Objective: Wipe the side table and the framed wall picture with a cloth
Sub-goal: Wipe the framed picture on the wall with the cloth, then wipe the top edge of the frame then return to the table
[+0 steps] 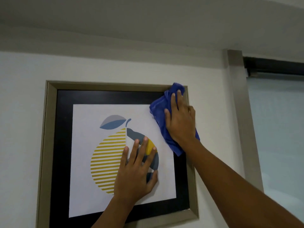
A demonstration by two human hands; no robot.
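Observation:
The framed wall picture [49, 145] hangs on a white wall: a beige frame, a black mat and a print of a striped yellow fruit with a blue leaf. My right hand [180, 119] presses a blue cloth [158, 109] flat against the picture's upper right corner, the cloth reaching the frame's top edge. My left hand [136, 170] lies flat on the glass over the fruit, fingers spread, holding nothing. The side table is out of view.
A beige door or window post [240, 112] runs down the wall right of the picture, with a frosted pane [279, 129] beyond it. A dark rail [273, 66] sits above the pane. The ceiling is close overhead.

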